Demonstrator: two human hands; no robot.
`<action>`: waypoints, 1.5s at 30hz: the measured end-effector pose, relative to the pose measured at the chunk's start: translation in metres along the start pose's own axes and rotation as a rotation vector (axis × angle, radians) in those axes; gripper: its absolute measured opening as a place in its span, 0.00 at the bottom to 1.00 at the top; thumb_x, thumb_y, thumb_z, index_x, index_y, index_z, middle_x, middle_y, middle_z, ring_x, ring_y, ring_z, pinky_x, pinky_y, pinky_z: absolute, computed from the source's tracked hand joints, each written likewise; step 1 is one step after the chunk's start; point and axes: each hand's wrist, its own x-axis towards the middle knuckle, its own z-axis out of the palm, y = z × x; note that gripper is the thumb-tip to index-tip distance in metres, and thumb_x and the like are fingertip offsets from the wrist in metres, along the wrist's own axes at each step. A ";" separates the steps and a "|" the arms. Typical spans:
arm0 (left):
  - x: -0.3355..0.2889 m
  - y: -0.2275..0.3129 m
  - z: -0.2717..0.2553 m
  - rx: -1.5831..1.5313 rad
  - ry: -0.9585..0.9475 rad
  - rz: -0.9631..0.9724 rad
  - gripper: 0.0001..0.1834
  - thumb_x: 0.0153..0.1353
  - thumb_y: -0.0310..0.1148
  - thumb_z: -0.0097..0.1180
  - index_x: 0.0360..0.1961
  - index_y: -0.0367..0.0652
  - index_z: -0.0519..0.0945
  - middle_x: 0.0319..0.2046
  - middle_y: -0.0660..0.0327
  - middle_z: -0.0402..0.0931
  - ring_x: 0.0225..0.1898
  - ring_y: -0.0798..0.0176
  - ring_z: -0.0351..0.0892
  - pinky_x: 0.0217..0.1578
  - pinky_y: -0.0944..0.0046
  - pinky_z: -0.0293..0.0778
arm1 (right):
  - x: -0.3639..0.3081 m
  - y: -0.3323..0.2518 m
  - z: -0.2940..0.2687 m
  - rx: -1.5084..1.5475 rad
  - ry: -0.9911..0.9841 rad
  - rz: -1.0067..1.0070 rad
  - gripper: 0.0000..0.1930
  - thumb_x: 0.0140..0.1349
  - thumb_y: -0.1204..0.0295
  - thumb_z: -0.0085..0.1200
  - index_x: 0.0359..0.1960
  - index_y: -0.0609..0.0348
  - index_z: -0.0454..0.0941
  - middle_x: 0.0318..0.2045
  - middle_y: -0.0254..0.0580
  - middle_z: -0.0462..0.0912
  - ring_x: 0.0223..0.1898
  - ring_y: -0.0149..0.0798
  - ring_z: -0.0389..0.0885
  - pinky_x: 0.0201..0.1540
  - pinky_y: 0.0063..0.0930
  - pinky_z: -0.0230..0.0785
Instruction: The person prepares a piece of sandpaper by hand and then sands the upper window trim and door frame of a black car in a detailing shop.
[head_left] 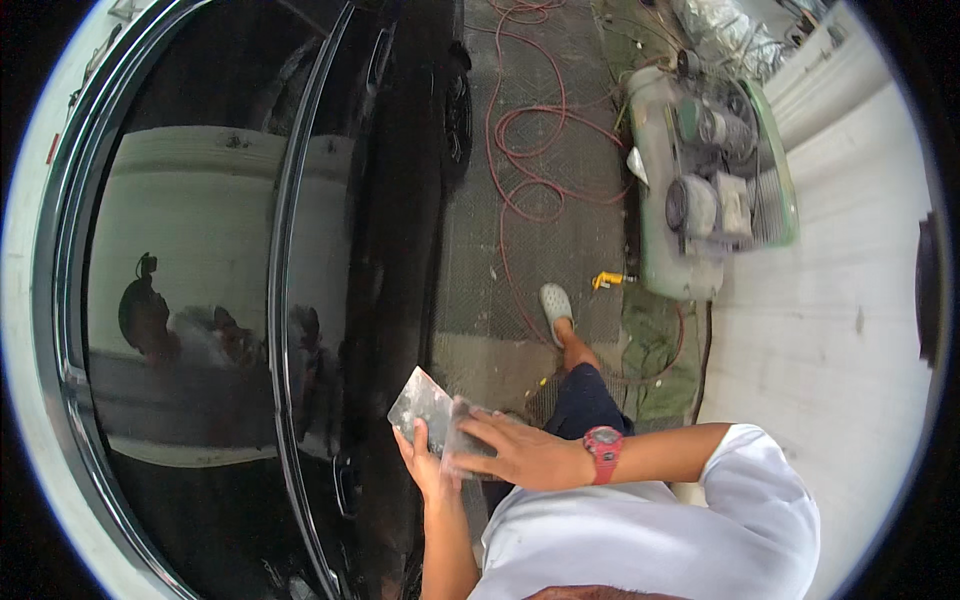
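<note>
In front of my body, beside the black car (390, 300), my left hand (428, 468) holds a thin square plate (421, 405) with pale smears and spots. Its thumb lies on the plate's face and the fingers are on the far side. Against the plate's right edge is a translucent flat sheet (462, 428), blurred by motion. My right hand (535, 457) reaches across with its fingers on that sheet. A red watch (604, 453) is on the right wrist. Whether sheet and plate are joined I cannot tell.
A dusty green air compressor (715, 190) stands on the right by the white wall (830, 330). A red hose (545, 140) loops across the dark textured floor mat (470, 260). Near my foot in a grey clog (556, 305) lies a yellow air tool (607, 281).
</note>
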 end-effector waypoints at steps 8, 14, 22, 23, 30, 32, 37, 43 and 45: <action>0.060 0.032 0.185 -0.035 0.033 -0.207 0.29 0.75 0.31 0.58 0.73 0.47 0.67 0.64 0.56 0.75 0.63 0.53 0.77 0.64 0.47 0.75 | 0.066 0.166 -0.159 0.285 -0.046 0.459 0.39 0.60 0.85 0.55 0.75 0.53 0.62 0.69 0.58 0.68 0.70 0.63 0.73 0.68 0.50 0.73; 0.117 0.044 0.255 -0.110 0.185 -0.085 0.33 0.74 0.33 0.61 0.77 0.47 0.64 0.68 0.54 0.72 0.67 0.50 0.74 0.67 0.43 0.71 | 0.096 0.216 -0.208 1.278 0.023 0.690 0.30 0.71 0.81 0.52 0.75 0.58 0.66 0.64 0.45 0.78 0.69 0.42 0.74 0.72 0.42 0.66; 0.152 0.053 0.304 0.171 0.112 0.070 0.33 0.76 0.40 0.61 0.76 0.40 0.64 0.66 0.54 0.73 0.65 0.57 0.73 0.67 0.55 0.67 | 0.119 0.242 -0.280 0.261 -0.138 0.571 0.27 0.69 0.69 0.56 0.71 0.46 0.74 0.65 0.53 0.78 0.62 0.60 0.81 0.66 0.46 0.72; 0.157 0.055 0.302 0.235 0.048 0.034 0.34 0.76 0.41 0.61 0.76 0.39 0.64 0.66 0.53 0.73 0.65 0.57 0.72 0.69 0.57 0.65 | 0.127 0.238 -0.295 0.135 -0.058 0.653 0.27 0.67 0.69 0.58 0.70 0.42 0.76 0.66 0.51 0.77 0.63 0.61 0.79 0.67 0.47 0.72; 0.178 0.127 0.341 0.483 -0.034 0.326 0.31 0.78 0.43 0.58 0.71 0.33 0.69 0.63 0.49 0.76 0.61 0.56 0.74 0.66 0.57 0.67 | 0.178 0.199 -0.307 -0.429 -0.070 0.110 0.28 0.60 0.68 0.66 0.64 0.32 0.81 0.68 0.35 0.75 0.75 0.53 0.66 0.74 0.84 0.46; 0.196 0.137 0.328 0.172 -0.009 0.328 0.29 0.78 0.36 0.58 0.73 0.39 0.65 0.63 0.54 0.75 0.61 0.56 0.76 0.64 0.55 0.72 | 0.191 0.183 -0.324 -0.463 -0.123 0.093 0.27 0.61 0.70 0.64 0.64 0.32 0.80 0.68 0.37 0.75 0.75 0.54 0.66 0.74 0.85 0.45; 0.214 0.200 0.333 -0.016 -0.111 0.336 0.29 0.77 0.32 0.56 0.74 0.38 0.64 0.67 0.52 0.73 0.64 0.52 0.77 0.65 0.51 0.75 | 0.228 0.121 -0.362 -0.276 0.039 -0.140 0.30 0.62 0.75 0.60 0.66 0.30 0.78 0.71 0.35 0.72 0.79 0.56 0.59 0.75 0.87 0.40; 0.189 0.222 0.362 -0.198 -0.299 0.231 0.27 0.75 0.31 0.58 0.73 0.42 0.68 0.63 0.57 0.77 0.63 0.57 0.79 0.64 0.53 0.76 | 0.239 0.179 -0.349 -0.626 0.116 0.088 0.36 0.62 0.81 0.56 0.74 0.52 0.65 0.68 0.65 0.65 0.66 0.69 0.77 0.57 0.49 0.84; 0.183 0.218 0.352 -0.155 -0.330 0.174 0.27 0.75 0.30 0.58 0.73 0.42 0.68 0.63 0.57 0.77 0.63 0.57 0.79 0.64 0.53 0.76 | 0.234 0.174 -0.367 -0.571 0.012 0.143 0.38 0.61 0.85 0.55 0.75 0.55 0.62 0.68 0.64 0.66 0.69 0.66 0.74 0.64 0.50 0.79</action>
